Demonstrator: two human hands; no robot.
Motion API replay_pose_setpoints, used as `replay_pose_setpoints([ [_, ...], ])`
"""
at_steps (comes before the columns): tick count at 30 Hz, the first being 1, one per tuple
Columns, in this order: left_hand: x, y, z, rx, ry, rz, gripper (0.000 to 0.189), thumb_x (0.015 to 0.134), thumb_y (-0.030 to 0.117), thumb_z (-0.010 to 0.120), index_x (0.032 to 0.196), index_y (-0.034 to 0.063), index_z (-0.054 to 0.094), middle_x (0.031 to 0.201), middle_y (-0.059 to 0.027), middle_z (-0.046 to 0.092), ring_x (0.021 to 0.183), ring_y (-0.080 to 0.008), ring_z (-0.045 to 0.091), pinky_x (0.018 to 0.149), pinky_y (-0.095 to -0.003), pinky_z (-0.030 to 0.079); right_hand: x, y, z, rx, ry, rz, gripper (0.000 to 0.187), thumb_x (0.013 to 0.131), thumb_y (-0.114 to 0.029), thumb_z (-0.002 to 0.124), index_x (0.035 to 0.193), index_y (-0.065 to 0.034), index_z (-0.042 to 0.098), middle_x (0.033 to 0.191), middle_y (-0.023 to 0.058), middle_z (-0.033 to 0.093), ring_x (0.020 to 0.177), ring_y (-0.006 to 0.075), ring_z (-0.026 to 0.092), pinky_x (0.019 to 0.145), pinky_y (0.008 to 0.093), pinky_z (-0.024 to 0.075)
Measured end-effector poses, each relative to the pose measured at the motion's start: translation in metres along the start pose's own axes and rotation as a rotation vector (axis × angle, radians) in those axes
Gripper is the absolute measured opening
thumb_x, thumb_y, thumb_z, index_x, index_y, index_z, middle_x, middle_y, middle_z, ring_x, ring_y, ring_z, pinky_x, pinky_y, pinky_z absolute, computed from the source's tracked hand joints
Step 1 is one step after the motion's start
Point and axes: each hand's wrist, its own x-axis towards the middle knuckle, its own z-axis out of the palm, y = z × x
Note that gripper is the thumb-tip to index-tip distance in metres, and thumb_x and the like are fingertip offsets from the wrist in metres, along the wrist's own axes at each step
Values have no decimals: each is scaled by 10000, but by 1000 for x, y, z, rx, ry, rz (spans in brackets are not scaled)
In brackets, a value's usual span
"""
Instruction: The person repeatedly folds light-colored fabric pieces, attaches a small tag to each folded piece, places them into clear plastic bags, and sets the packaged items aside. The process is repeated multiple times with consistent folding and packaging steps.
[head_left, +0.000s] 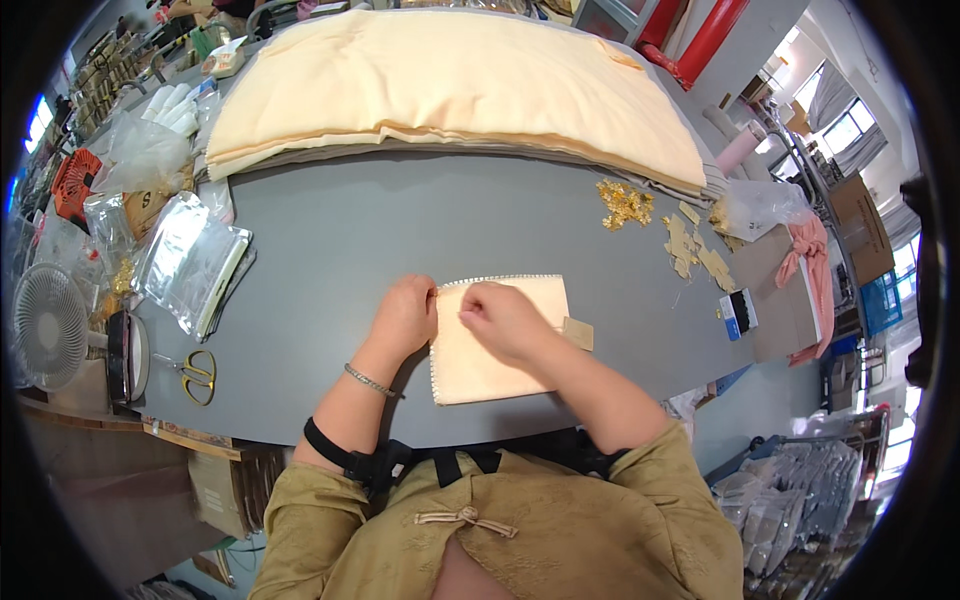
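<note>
In front of me lies a square of cream cloth, folded, with whip-stitched edges along its top and left side. My left hand pinches its upper left corner between thumb and fingers. Over the upper middle of the cloth, my right hand has its fingers curled together; anything small between the fingertips cannot be made out. A beige tag hangs off the cloth's right edge, by my right wrist.
A wide stack of cream cloth covers the table's far side. To the right lie gold pins or charms, loose tags and a small blue-and-black box. Leftward are scissors, clear plastic bags and a fan.
</note>
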Motion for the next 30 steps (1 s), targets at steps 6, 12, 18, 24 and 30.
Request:
replay_pose_setpoints([
  [6, 0, -5, -3, -87, -20, -9, 97, 802, -4, 555, 887, -14, 600, 844, -170, 612, 756, -339, 592, 695, -392, 492, 35, 8, 48, -351, 176, -24, 97, 822, -92, 566, 815, 3, 583, 844, 162, 611, 839, 330, 593, 738, 422, 489],
  [12, 4, -8, -6, -120, -75, -114, 96, 818, 9, 562, 910, -5, 586, 866, -164, 610, 746, -315, 596, 667, -381, 486, 35, 4, 59, -358, 234, -67, 95, 826, -85, 551, 841, 4, 582, 876, 178, 607, 864, 341, 583, 758, 426, 480],
  [18, 3, 0, -30, 119, 182, -147, 53, 807, 29, 547, 854, 4, 547, 840, -183, 586, 748, -384, 572, 664, -425, 475, 3, 4, -13, -130, 325, -93, 108, 829, -64, 552, 908, -13, 605, 887, 138, 598, 877, 326, 565, 784, 411, 464],
  [24, -2, 17, -14, -290, -148, 69, 71, 811, 33, 574, 876, 7, 567, 783, -142, 596, 660, -282, 584, 618, -336, 482, 5, 14, -3, -274, 172, -172, 88, 834, -90, 598, 880, -16, 609, 869, 126, 588, 868, 307, 556, 776, 405, 459],
  [30, 0, 12, 2, -259, -91, 75, 82, 854, 66, 583, 868, 0, 535, 814, -152, 568, 718, -305, 560, 658, -364, 467, 9, 20, 18, 6, 213, -11, 96, 835, -94, 616, 879, -9, 606, 858, 116, 616, 812, 282, 585, 719, 373, 478],
])
